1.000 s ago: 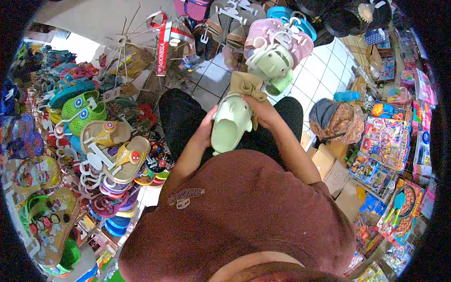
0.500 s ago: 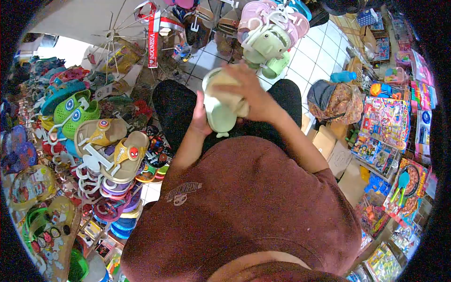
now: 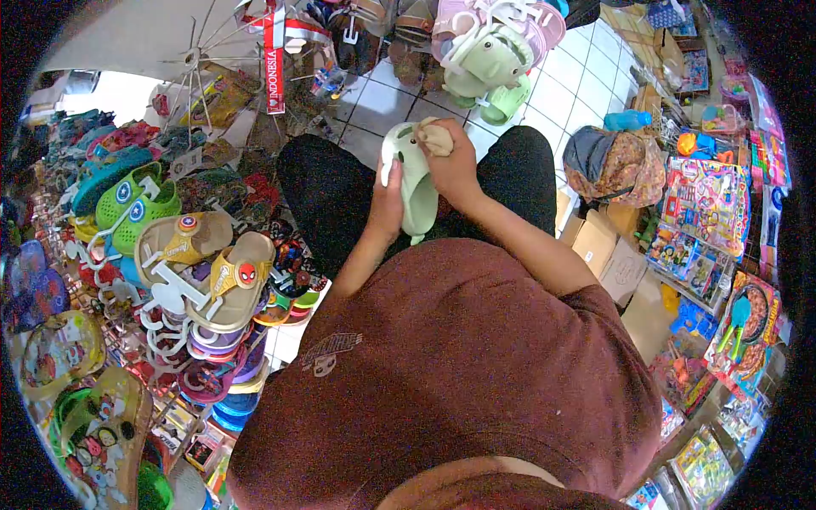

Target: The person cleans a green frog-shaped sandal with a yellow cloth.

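A pale green slipper (image 3: 418, 191) with a dark eye spot is held up over my lap, its heel end toward me. My left hand (image 3: 388, 200) grips its left side, near a white part at the toe end. In my right hand (image 3: 455, 170) is a bunched cream cloth (image 3: 435, 138), pressed against the toe end of the slipper on its right side. Past my knees hang similar green slippers (image 3: 491, 68) with white hangers, among pink ones.
Tan sandals (image 3: 242, 276) and green clogs (image 3: 136, 208) on hangers crowd the left side. At right are a patterned bag (image 3: 616, 170), cardboard boxes (image 3: 616, 272), a blue bottle (image 3: 627, 120) and packaged toys (image 3: 710, 204). Umbrella ribs (image 3: 194, 59) stand at the upper left.
The slipper has turned, so its outer side and eye spot now show. My right hand with the cloth has moved from across the slipper to its toe end.
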`<state>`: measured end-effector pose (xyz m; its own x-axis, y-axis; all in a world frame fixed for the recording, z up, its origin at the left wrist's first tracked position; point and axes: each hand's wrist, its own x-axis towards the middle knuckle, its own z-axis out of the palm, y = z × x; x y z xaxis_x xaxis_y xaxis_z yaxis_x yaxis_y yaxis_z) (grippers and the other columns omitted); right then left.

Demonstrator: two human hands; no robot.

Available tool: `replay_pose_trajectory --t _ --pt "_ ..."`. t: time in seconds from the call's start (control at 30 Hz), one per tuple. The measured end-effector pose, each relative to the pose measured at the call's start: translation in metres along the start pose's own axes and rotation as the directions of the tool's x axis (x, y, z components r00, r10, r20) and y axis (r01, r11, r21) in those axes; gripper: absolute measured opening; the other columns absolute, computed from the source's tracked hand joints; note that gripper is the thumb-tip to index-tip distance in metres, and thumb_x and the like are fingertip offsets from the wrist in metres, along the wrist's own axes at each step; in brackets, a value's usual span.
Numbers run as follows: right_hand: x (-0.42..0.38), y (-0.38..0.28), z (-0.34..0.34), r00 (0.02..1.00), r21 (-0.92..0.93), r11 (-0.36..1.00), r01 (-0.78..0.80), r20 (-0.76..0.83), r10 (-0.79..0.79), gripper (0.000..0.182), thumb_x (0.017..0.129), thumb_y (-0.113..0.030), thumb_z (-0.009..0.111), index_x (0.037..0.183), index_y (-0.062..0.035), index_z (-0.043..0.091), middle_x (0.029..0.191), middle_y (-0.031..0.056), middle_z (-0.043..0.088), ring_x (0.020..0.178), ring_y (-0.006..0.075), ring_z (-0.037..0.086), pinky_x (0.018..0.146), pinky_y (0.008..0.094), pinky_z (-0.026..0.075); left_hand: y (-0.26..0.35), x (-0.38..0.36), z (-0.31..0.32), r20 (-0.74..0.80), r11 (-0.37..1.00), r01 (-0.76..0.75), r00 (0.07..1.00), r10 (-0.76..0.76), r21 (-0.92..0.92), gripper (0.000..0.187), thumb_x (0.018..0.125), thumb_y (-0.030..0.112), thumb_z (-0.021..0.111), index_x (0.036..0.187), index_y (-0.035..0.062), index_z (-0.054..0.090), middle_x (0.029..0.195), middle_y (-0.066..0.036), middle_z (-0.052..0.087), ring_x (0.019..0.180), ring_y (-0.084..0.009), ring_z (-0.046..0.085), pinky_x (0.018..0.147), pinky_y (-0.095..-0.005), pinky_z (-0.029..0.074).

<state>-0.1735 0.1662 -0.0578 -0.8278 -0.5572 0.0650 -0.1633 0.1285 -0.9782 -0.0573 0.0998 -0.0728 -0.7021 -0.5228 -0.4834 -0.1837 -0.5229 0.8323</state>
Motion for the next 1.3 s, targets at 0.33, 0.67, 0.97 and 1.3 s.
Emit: replay_pose_trajectory --t 0.33,0.67,0.97,1.3 --pt "0.036 -0.034 -0.042 0.970 0.047 0.991 0.123 0.203 -0.130 0.026 0.094 -0.023 0.055 0.113 -0.0061 0.057 0.115 0.0109 0.059 0.107 0.0219 0.055 0.094 0.0341 0.041 -0.018 0.013 -0.011 0.150 0.958 0.065 0.988 -0.023 -0.278 0.050 0.099 0.038 0.033 0.137 0.0053 0.035 0.129 -0.013 0.050 0.113 -0.0229 0.054 0.094 -0.0348 0.045" --pt "0.011 -0.059 -0.023 0.819 -0.385 0.754 0.532 0.459 -0.343 0.053 0.065 -0.016 0.074 0.116 -0.0158 0.061 0.120 0.0155 0.056 0.111 0.0348 0.052 0.095 0.0423 0.042 -0.012 0.002 -0.019 0.186 0.961 -0.035 0.978 0.089 -0.276 0.056 0.098 0.045 0.035 0.135 0.0036 0.037 0.128 -0.010 0.051 0.113 -0.0213 0.054 0.096 -0.0342 0.043" --pt "0.043 -0.067 -0.036 0.968 0.190 0.977 -0.095 0.249 0.045 0.042 0.076 -0.022 0.072 0.116 -0.0113 0.060 0.117 0.0132 0.060 0.111 0.0328 0.054 0.096 0.0420 0.041 0.020 -0.031 -0.031 0.115 0.972 -0.058 0.990 0.086 -0.228 0.051 0.100 0.037 0.033 0.136 0.0018 0.035 0.126 -0.012 0.053 0.112 -0.0219 0.055 0.096 -0.0342 0.043" --pt "0.013 -0.066 0.008 0.809 -0.209 0.865 0.457 0.502 -0.306 0.051 0.068 -0.017 0.075 0.117 -0.0144 0.061 0.125 0.0179 0.052 0.115 0.0341 0.051 0.096 0.0397 0.042 0.001 -0.015 -0.050 0.050 0.957 -0.245 0.966 0.255 -0.155 0.057 0.099 0.040 0.034 0.142 0.0020 0.026 0.136 -0.012 0.043 0.122 -0.0218 0.044 0.102 -0.0338 0.036"
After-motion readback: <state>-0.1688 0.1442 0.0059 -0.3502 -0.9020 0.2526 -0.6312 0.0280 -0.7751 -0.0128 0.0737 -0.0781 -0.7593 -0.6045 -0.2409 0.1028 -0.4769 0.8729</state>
